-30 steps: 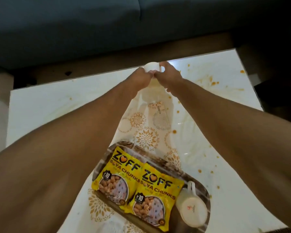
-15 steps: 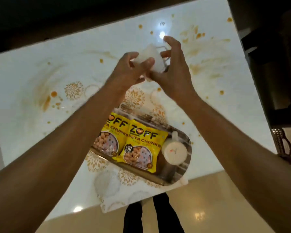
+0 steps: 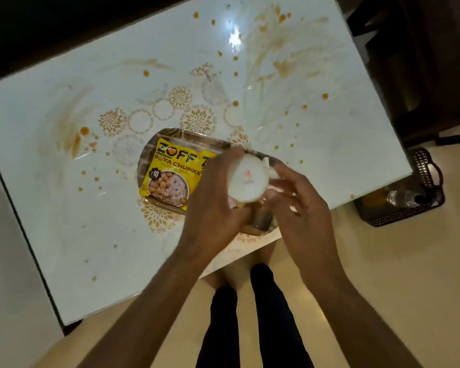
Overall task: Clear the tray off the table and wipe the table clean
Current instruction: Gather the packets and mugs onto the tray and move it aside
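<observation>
Head view: cups gathered over the tray, table not yet wiped.

Change: a second earlier both hands reached to the far side of the table for a white cup; they have since drawn back and now hang over the near end of the tray (image 3: 154, 136), so the stray cup is likely joining the tray load before clearing. Left hand (image 3: 213, 205): fingers curled round the side of the white cup (image 3: 246, 179). Right hand (image 3: 300, 205): fingers half-curled at the cup's handle side; whether it grips cannot be told. Tray: on the table (image 3: 64, 235) near its front edge, holding yellow snack packets (image 3: 170, 173). Orange stains (image 3: 282, 65) across the tabletop. Basket (image 3: 409, 203) with a bottle on the floor, right.
</observation>
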